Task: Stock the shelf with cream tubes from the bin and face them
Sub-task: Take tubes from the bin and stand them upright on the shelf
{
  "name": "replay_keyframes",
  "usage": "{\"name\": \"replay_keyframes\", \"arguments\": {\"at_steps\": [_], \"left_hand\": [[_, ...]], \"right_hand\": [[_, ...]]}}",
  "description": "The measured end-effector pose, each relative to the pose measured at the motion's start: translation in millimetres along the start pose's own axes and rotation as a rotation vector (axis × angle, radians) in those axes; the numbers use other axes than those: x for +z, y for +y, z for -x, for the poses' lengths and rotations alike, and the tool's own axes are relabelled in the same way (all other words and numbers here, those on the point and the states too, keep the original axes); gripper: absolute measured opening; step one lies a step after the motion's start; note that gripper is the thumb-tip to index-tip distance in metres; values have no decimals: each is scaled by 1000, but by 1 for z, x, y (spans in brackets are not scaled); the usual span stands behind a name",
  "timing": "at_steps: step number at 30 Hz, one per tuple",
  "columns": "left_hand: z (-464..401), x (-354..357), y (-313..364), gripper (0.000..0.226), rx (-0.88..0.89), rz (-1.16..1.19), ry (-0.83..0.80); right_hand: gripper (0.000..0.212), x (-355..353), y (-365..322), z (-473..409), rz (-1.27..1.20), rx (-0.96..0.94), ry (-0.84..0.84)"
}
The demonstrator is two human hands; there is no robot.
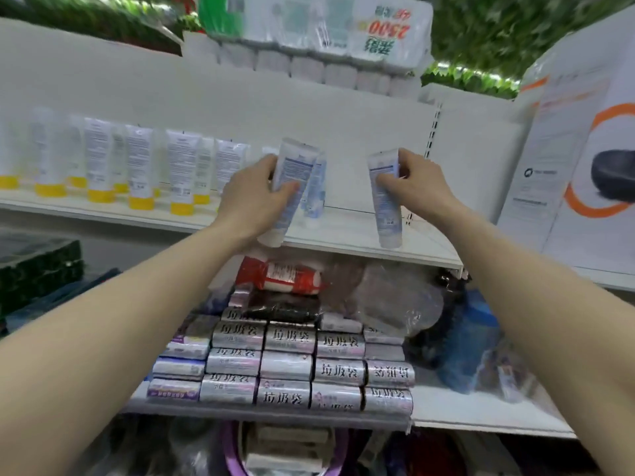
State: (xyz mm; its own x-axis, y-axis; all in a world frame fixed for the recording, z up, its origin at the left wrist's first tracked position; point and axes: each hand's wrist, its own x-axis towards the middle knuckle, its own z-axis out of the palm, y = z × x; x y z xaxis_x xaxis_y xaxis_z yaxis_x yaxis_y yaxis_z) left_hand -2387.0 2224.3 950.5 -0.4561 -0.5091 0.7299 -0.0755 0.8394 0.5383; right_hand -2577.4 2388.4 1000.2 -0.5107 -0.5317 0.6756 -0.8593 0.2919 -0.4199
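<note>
My left hand (254, 197) grips a white cream tube (292, 173) with blue print, cap down, just above the front edge of the white shelf (343, 245). My right hand (412, 183) grips a second white tube (386, 207) of the same kind, its cap close to the shelf board on the right. Behind the left tube another blue-printed tube (316, 190) stands on the shelf. A row of white tubes with yellow caps (141, 170) fills the left part of the shelf, several with their back labels facing me. The bin is out of view.
Packs of paper rolls (316, 36) sit on top of the unit. On the shelf below lie stacked silver rolls of bags (288, 369), a red packet (285, 274) and plastic-wrapped goods. A white carton with orange print (584, 149) stands at the right.
</note>
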Motion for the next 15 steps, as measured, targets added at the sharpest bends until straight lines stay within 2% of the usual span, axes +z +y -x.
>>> {"name": "replay_keyframes", "arguments": {"at_steps": [7, 11, 15], "left_hand": [[-28, 25, -3, 24, -92, 28, 119], [-35, 36, -7, 23, -114, 21, 131], [-42, 44, -12, 22, -120, -10, 140]], "right_hand": [[14, 33, 39, -52, -53, 33, -9], [8, 69, 49, -81, -135, 47, 25], [15, 104, 53, -104, -138, 46, 64]]}}
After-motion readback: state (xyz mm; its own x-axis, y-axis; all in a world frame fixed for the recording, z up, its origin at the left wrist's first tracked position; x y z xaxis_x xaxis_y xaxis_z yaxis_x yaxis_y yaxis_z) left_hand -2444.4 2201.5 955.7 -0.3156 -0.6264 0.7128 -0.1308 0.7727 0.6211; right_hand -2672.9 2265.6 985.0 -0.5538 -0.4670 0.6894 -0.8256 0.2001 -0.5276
